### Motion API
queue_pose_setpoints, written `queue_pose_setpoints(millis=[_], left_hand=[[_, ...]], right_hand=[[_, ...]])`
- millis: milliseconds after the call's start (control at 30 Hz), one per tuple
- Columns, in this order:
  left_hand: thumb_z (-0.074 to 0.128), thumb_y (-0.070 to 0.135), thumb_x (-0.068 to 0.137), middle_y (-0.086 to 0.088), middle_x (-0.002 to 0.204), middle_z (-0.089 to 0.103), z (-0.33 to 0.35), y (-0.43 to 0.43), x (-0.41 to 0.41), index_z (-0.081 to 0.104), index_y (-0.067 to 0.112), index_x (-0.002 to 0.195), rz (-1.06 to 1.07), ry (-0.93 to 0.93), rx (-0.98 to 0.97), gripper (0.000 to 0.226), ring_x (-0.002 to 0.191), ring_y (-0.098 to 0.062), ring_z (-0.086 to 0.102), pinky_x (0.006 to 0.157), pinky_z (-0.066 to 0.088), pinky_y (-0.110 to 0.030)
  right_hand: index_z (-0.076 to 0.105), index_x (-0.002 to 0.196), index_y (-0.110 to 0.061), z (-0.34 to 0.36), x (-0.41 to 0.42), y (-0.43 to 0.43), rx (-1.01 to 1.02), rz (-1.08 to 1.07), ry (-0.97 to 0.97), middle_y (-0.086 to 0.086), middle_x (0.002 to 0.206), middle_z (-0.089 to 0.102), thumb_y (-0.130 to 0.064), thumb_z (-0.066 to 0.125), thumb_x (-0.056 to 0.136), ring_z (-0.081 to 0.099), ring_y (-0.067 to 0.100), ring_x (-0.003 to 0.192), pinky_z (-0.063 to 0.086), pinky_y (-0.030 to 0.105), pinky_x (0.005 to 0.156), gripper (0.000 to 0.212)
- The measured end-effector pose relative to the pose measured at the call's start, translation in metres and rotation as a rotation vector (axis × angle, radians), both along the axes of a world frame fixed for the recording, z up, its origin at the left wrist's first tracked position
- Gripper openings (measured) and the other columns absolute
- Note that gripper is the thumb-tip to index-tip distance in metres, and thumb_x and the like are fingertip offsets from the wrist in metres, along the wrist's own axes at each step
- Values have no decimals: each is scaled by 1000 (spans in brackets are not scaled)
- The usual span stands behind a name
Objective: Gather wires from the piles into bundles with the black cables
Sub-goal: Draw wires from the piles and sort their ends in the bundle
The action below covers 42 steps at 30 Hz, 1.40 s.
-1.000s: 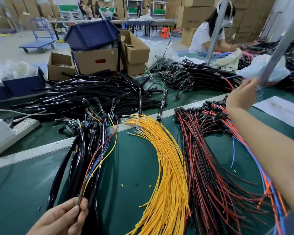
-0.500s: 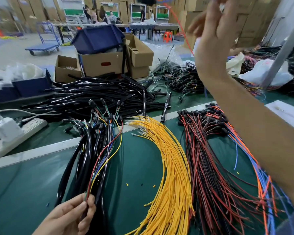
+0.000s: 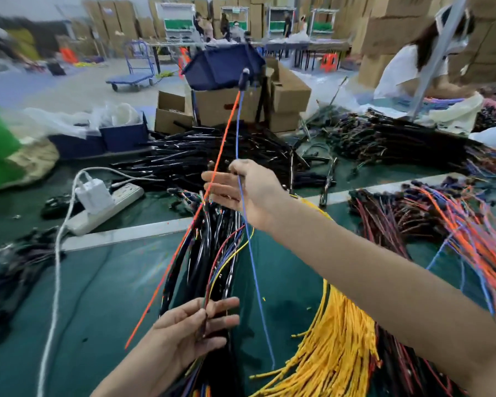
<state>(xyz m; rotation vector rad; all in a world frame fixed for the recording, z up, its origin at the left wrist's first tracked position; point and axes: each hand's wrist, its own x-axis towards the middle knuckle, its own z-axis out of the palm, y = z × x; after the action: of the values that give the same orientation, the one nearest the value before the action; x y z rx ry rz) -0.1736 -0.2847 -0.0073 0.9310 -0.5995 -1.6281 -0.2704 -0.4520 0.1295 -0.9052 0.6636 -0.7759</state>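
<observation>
Blue wire [image 3: 253, 267] pinched in right hand [image 3: 249, 193] fingers [image 3: 216, 179], bundle [image 3: 201, 253] in left hand [image 3: 189, 336].

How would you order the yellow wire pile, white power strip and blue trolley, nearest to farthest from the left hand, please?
From the left hand:
1. yellow wire pile, close on its right.
2. white power strip, farther up the table, left.
3. blue trolley, far back on the floor.

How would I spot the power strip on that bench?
Start at the green bench, left of the big heap of black cables. The power strip lies there at an angle, the only white block, with a white charger plugged into it.
</observation>
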Motion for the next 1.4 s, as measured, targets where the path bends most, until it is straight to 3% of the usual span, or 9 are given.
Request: queue_pose_setpoints(millis=[100, 200, 300, 433, 700, 833, 1033, 1133, 1400], left_hand=[[48, 7, 82, -23, 122, 62, 0, 1, -1, 47, -3, 92, -4, -22, -15, 14, 94, -27, 69, 60, 57, -29], [50, 9, 83, -21, 117, 65, 1, 2, -1, 48, -5, 100, 6, -60, -9, 22, 93, -25, 70, 62, 56, -27], [49, 13, 86, -21, 118, 65, 4, 2, -2, 50, 1, 94, -16, -80, -14, 14, 95, -26, 70, 67, 56, -25], [48, 13, 86, -27, 112, 65, 5, 2, -2, 49, 3, 91, -8, -43, -3, 11, 91, -27, 70, 67, 57, -25], [45, 12, 90, -28, 110, 65, 6, 4, 0, 49, 2, 93, 2, -12, 20, 11, 94, -31, 69, 69, 58, -29], [44, 11, 90, -31, 112, 64, 7, 4, -2, 51, 2, 91, 4, -17, 35, 11, 96, -38, 68, 75, 58, -36], [37, 5, 97, -28, 95, 68, 6, 3, -7, 53, -1, 95, 76, -22, 52, 17, 70, -31, 69, 58, 57, -32], [38, 1, 97, -22, 84, 68, 7, 4, -10, 53, -7, 110, 110, -99, 48, 22, 48, -12, 51, 41, 39, -17], [41, -1, 95, -4, 68, 57, 5, 4, -10, 62, -3, 113, 93, -148, 48, 27, 47, -4, 33, 47, 17, -14]], right_hand=[[46, 79, -5, -25, 12, -12, 201, -113, -82, 20, 80, 66, -12, 28, 100, 66, 27, 68, 52, 35, 81, 29], [36, 64, -10, -39, 12, -30, 458, -264, -284, 5, 39, 41, -8, 27, 97, 45, 16, 28, 47, 21, 37, 34], [26, 58, -15, -40, 1, -47, 596, -328, -386, 0, 35, 19, -1, 24, 89, 16, 12, 21, 14, 10, 28, 34], [36, 56, -7, -33, -13, -64, 731, -296, -500, 1, 33, 18, -1, 24, 99, 14, 13, 19, 10, 16, 24, 45], [41, 75, -10, -57, -1, -39, 376, 129, 8, -4, 41, 23, -20, 33, 104, 17, 4, 28, 15, 15, 24, 31], [42, 77, -12, -67, 10, -30, 271, 16, 39, -6, 41, 20, -24, 36, 103, 15, 6, 30, 14, 16, 27, 29], [42, 79, -13, -72, 21, -26, 89, -146, 59, -8, 43, 21, -23, 39, 101, 14, 8, 34, 15, 18, 32, 24], [42, 79, -14, -71, 20, -30, 19, -184, 63, -8, 42, 22, -19, 38, 100, 15, 8, 34, 15, 17, 33, 22], [46, 80, -13, -73, 16, -60, -50, -263, 111, -8, 40, 23, -16, 38, 100, 16, 8, 32, 17, 15, 34, 22]])
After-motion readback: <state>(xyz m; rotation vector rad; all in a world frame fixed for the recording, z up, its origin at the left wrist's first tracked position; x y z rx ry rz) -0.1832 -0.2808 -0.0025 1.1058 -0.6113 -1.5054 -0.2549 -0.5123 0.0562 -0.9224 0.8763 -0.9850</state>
